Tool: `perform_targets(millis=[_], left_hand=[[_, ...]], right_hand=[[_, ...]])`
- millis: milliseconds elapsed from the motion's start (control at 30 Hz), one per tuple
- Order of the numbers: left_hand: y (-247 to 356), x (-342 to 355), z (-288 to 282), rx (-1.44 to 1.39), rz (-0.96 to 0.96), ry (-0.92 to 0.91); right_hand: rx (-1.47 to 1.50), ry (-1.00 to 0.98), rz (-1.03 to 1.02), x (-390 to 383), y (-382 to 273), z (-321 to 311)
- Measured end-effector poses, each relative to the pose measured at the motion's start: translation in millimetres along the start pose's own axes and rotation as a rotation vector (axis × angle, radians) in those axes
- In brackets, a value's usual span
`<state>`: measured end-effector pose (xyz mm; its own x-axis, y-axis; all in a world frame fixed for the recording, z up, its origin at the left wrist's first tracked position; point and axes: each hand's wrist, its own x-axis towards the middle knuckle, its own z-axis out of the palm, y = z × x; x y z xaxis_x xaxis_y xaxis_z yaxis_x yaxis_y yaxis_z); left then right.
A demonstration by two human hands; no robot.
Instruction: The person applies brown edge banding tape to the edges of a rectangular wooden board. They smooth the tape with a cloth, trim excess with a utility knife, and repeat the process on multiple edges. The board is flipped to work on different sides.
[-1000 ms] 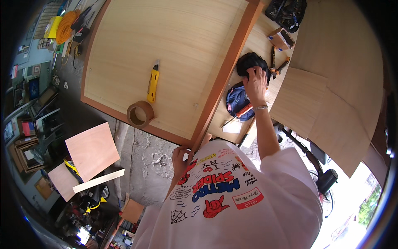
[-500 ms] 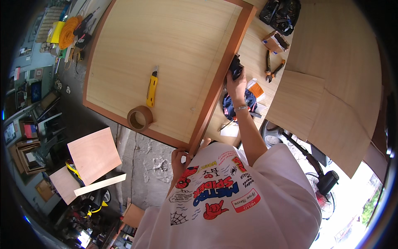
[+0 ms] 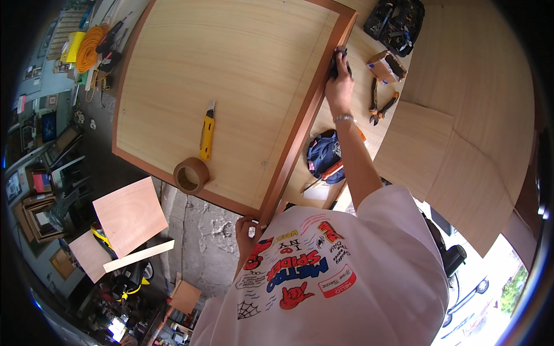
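A large wood-grain panel (image 3: 236, 63) with a reddish-brown border lies before me. Its near right corner is in the curled fingers of my left hand (image 3: 247, 229), by my shirt. My right hand (image 3: 340, 91) is closed on a small black block-shaped tool (image 3: 341, 64), pressed along the panel's right edge towards the far end. The exact kind of tool is hidden by my fingers. On the panel lie a yellow utility knife (image 3: 206, 137), its blade pointing away, and a roll of brown tape (image 3: 203, 172).
Right of the panel are pliers (image 3: 382, 102), an open cardboard box (image 3: 385, 64), a black tool case (image 3: 396, 27) and a dark blue pouch (image 3: 323, 153). Thin wood sheets (image 3: 461, 63) extend at far right. Plywood pieces (image 3: 131, 213) stand at lower left, above the concrete floor.
My right hand has slid away from me along the panel's right edge with the black tool, and that arm is straighter. The panel appears slightly shifted. My left hand stays at the corner.
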<state>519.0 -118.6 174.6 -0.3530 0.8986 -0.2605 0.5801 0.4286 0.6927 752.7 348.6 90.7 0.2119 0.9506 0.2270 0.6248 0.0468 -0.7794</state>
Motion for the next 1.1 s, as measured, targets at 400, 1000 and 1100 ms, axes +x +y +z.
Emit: perform_targets(millis=[400,1000,1100], left_hand=[[1.4,6.1,-5.4,-0.051,-0.052,-0.049],[-27.2,15.6,-8.7,-0.269,0.122,-0.129],[-36.3,15.5,-6.7,-0.305,0.180,-0.107]], right_hand=[[-0.280,-0.066,0.067,161.2,34.4,14.5],[-0.173,-0.215,0.088,-80.7,-36.9,-22.0],[-0.160,-0.231,0.101,-131.1,-51.4,-26.1]])
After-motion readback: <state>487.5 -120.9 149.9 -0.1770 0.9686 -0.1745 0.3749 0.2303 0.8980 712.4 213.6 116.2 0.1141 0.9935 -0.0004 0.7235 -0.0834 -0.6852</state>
